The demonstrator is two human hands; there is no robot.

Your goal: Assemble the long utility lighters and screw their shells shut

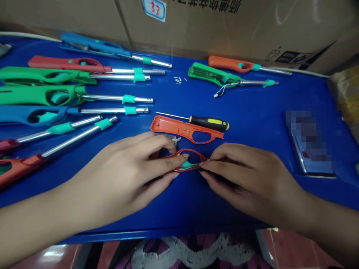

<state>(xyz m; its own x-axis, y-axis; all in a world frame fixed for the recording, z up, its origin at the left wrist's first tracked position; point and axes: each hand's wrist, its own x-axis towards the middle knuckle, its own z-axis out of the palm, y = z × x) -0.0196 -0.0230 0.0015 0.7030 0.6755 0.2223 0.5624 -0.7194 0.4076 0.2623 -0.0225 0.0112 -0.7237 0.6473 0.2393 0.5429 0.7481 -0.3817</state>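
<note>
Both my hands meet over a red lighter body [187, 160] with a teal trigger, lying on the blue table [252, 123]. My left hand [131, 175] covers its left end, fingers closed around it. My right hand [246, 179] pinches its right end with thumb and fingers. Just behind lies a separate orange half-shell [185, 129] with its inside facing up, and a black-and-yellow screwdriver [207, 122]. A small metal part [175, 139] sits between shell and hands.
Several long-nosed lighters in green, blue and red lie in a row at the left [70, 97]. An opened green lighter [215, 76], an orange one [238, 65] and tiny screws [178, 79] are at the back. A phone [310, 145] lies right. Cardboard boxes [224, 26] stand behind.
</note>
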